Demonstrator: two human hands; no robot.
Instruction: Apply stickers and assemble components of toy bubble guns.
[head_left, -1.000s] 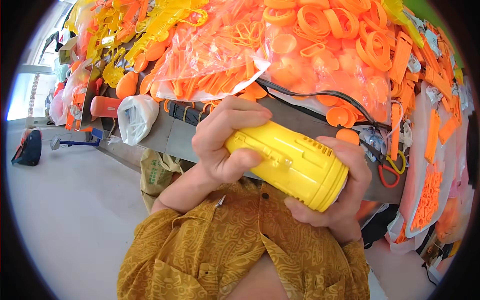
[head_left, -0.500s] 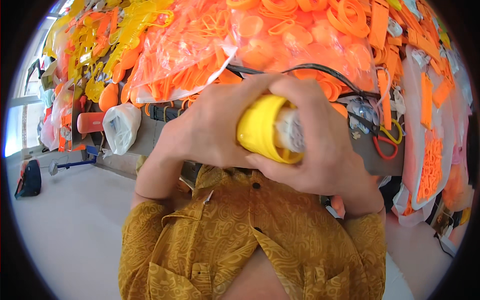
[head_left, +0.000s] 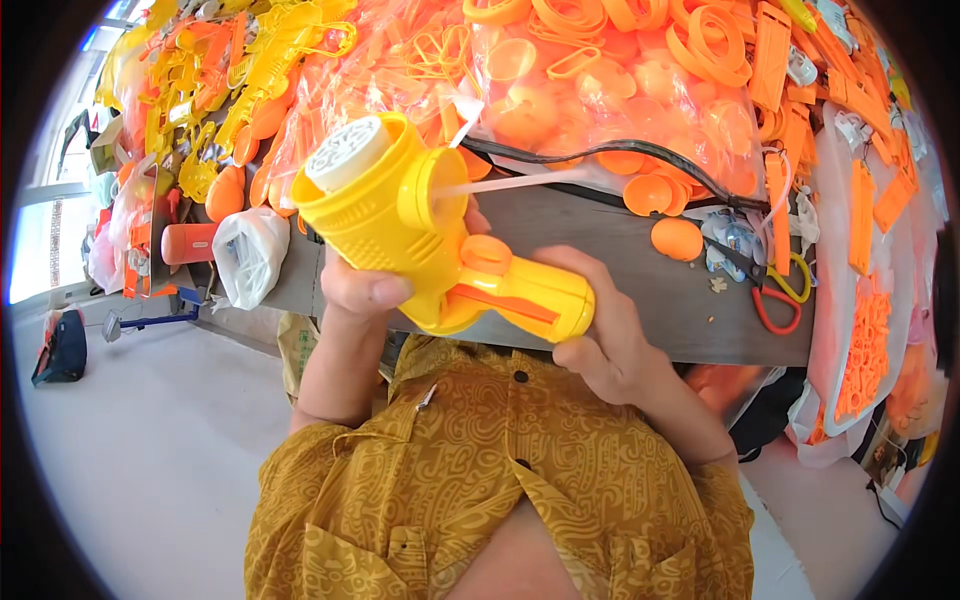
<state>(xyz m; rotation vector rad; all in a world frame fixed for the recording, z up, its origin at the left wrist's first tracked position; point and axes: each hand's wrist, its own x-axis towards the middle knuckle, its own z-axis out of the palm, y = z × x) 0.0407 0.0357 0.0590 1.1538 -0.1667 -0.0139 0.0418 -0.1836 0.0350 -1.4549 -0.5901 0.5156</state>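
Yellow device: we have the yellow plastic device (head_left: 437,245) up in the air over the near table edge, in front of the shirt; clock calls below run from it.
Pose: tilted, handle (head_left: 572,300) toward 4 o'clock, wide end between 10 and 11.
White disc: perforated white disc (head_left: 348,153) sits in the wide end.
Orange bits: we see an orange ring (head_left: 486,254) where handle meets body, plus an orange strip along the handle.
Left hand: left hand (head_left: 365,290) closed around the body, thumb on the near side, fingertips showing past the far side.
Right hand: right hand (head_left: 615,345) gripping the handle's end.
Pale strip: thin pale strip (head_left: 515,182) out from the round side opening toward 3 o'clock; we can't tell if it's attached.
Grey table: grey table (head_left: 650,310) underneath.
2 o'clock: clear bag (head_left: 540,110) with orange cups and rings, black strap (head_left: 645,150) alongside.
3 o'clock: orange cap (head_left: 677,240), then scissors (head_left: 775,300), red and yellow loops.
9 o'clock: white plastic bag (head_left: 250,258), coral cylinder (head_left: 187,244) just beside.
10 to 11 o'clock: yellow parts (head_left: 285,45), heaped.
6 o'clock: our patterned mustard shirt (head_left: 480,440).
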